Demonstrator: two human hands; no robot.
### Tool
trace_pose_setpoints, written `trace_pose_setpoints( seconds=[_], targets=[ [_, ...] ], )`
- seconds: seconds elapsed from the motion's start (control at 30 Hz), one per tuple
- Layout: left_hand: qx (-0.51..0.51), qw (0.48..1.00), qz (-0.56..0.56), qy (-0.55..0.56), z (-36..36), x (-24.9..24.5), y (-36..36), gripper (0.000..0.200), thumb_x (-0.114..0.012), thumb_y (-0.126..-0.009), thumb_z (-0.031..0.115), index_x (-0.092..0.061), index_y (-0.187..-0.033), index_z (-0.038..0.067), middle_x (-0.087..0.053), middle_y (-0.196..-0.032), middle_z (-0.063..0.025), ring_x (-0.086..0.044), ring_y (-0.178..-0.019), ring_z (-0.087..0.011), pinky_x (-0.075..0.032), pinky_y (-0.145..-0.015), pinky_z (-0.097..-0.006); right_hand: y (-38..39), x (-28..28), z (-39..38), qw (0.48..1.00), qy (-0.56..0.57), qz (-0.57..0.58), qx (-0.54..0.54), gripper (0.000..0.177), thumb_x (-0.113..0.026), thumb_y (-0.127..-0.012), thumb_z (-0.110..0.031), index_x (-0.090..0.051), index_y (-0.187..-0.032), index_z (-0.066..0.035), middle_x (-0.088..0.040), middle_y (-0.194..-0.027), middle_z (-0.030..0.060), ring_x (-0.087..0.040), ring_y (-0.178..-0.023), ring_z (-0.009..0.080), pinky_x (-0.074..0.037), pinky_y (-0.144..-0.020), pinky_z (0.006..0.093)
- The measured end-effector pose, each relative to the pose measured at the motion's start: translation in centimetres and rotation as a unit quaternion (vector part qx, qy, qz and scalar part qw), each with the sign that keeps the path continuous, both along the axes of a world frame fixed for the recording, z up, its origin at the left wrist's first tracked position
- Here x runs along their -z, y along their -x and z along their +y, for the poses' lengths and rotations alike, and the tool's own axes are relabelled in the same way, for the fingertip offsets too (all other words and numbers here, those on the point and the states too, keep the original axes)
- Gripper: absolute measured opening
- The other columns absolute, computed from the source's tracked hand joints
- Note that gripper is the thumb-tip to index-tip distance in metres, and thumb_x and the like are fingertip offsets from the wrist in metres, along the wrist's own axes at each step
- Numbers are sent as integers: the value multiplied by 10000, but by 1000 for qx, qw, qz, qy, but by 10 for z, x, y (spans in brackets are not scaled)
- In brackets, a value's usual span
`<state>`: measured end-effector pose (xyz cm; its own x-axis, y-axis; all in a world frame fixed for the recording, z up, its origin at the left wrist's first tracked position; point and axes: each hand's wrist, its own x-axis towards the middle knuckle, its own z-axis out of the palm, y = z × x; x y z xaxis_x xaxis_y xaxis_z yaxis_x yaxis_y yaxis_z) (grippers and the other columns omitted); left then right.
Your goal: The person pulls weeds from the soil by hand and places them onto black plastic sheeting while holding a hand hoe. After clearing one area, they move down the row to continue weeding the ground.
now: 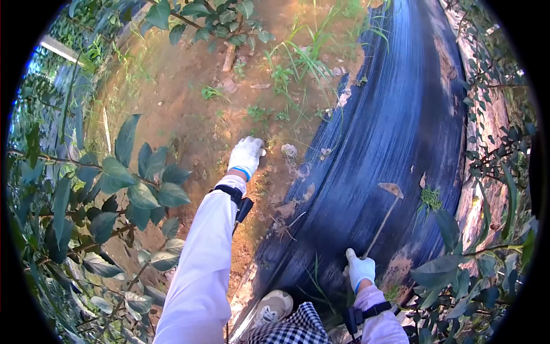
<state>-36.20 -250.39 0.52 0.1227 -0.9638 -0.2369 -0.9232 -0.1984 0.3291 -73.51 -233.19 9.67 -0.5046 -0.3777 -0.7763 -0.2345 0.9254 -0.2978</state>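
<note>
My left hand [246, 156], in a white glove with a blue cuff, reaches low over the bare soil [189, 109] beside small weeds. Its fingers are curled, and whatever they may hold is hidden. In my right hand [360, 269], also gloved in white, is the thin shaft of a small hand hoe [382, 225]. The hoe's dirty, flat blade [392, 189] points away from me, above the black ground sheet [366, 149]. Grass tufts [303, 63] grow ahead of my left hand, and a small green weed [431, 198] stands right of the hoe.
Leafy branches [134, 183] crowd the left side, and more leaves [452, 269] hang at the lower right. A shrub with a short stem [229, 57] stands ahead. My shoe [274, 307] is at the sheet's edge. Dry leaves and twigs [289, 223] lie about.
</note>
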Motion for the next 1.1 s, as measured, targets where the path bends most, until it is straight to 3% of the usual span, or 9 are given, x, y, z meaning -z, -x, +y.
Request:
trace_pose_setpoints(
  seconds=[0.03, 0.13, 0.3, 0.4, 0.57, 0.7, 0.8, 0.97, 1.1],
  targets=[
    [-82, 986, 131, 63, 3, 2, 0, 188, -650, -790, 179, -652, -960, 100, -624, -989, -149, -583, -985, -351, -463, -862, -430, 0, -1, -1, 1000, -1, 3, -1, 331, -739, -824, -277, -583, -765, 9, -560, -580, 81, -551, -455, 200, -454, -431, 343],
    [-131, 961, 187, 158, 13, -6, 7, 166, -644, -797, 177, -652, -943, 99, -620, -978, -146, -584, -965, -351, -458, -849, -434, -1, -3, -2, 1000, -2, -2, -4, 343, -731, -831, -287, -587, -759, 15, -567, -582, 86, -556, -459, 206, -452, -436, 348],
    [50, 996, 15, 77, 13, -2, 37, 186, -657, -787, 183, -654, -955, 102, -614, -1011, -148, -575, -988, -347, -467, -867, -426, -1, -4, -1, 1000, -5, 0, -26, 377, -720, -837, -315, -593, -748, 29, -570, -568, 96, -561, -460, 215, -452, -448, 360],
    [-211, 967, 125, 68, 4, 7, 35, 208, -664, -784, 201, -656, -960, 92, -608, -1049, -141, -551, -1051, -356, -464, -879, -422, -1, -6, -4, 999, -10, 4, -37, 385, -719, -838, -319, -596, -746, 33, -571, -558, 98, -563, -459, 216, -451, -451, 361],
    [-185, 972, 32, 143, -15, 2, 40, 280, -649, -796, 199, -616, -1050, 85, -553, -1147, -145, -551, -1058, -367, -473, -897, -445, 1, -2, 0, 1000, -7, -2, -29, 387, -712, -842, -324, -605, -741, 34, -586, -560, 109, -576, -470, 218, -451, -454, 358],
    [-81, 996, -18, 38, -30, 5, 41, 261, -647, -785, 209, -615, -1005, 73, -581, -1155, -121, -553, -1085, -364, -471, -894, -446, -1, -4, -3, 1000, -15, -1, -24, 383, -725, -837, -310, -591, -792, 46, -578, -577, 105, -556, -451, 197, -453, -437, 332],
    [-135, 977, 94, 137, -34, 22, 25, 303, -648, -781, 211, -623, -1041, 57, -639, -1071, -136, -593, -1012, -347, -476, -862, -421, 0, -4, -2, 999, -21, 5, -41, 388, -732, -835, -306, -583, -816, 52, -571, -580, 98, -545, -440, 185, -457, -431, 321],
    [-348, 834, 353, 241, -7, 45, 29, 175, -649, -841, 116, -623, -977, 8, -656, -867, -106, -586, -806, -165, -481, -768, -312, 0, -4, -4, 999, -22, 0, -29, 399, -731, -836, -317, -582, -796, 51, -582, -573, 101, -553, -441, 188, -462, -437, 328],
    [-221, 924, 152, 273, -22, 27, 34, 211, -649, -798, 158, -626, -987, 66, -663, -903, -172, -628, -853, -350, -492, -785, -412, -1, -9, -7, 999, -31, 0, -39, 391, -723, -835, -327, -586, -763, 32, -580, -575, 99, -574, -469, 208, -463, -447, 343]
  ],
)
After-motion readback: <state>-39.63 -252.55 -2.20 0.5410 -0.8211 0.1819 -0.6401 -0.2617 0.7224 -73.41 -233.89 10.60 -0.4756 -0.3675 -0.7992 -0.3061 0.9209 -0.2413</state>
